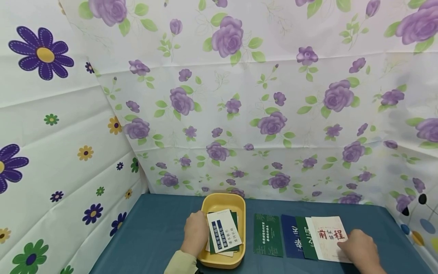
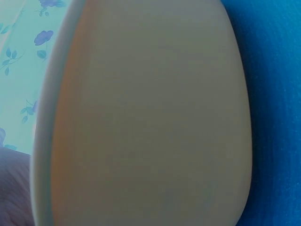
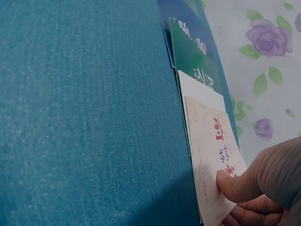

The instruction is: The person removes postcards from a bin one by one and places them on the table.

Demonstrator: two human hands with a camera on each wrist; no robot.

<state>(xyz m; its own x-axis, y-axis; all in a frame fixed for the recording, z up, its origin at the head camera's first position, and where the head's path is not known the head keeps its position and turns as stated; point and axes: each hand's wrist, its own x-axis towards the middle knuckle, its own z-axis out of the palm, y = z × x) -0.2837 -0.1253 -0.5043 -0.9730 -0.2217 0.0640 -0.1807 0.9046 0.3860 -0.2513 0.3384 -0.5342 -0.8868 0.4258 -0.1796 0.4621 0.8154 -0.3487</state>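
I've got the right hand (image 1: pixel 361 249) pinching the cream card (image 1: pixel 329 239), thumb on top; the green card (image 1: pixel 306 239) and blue card (image 1: pixel 291 238) lie left of it. I'd pinch lightly so neither drags. Left hand (image 1: pixel 195 233) grips the yellow tray (image 1: pixel 222 201) just right of it.

In the head view, the pink card (image 1: pixel 331 248) at four o'clock is showing red 前 and 程; the white card (image 1: pixel 224 232) at six is bearing 凛冬散尽 and 星河长明; the green card (image 1: pixel 269 243) at five is carrying print too small to read.
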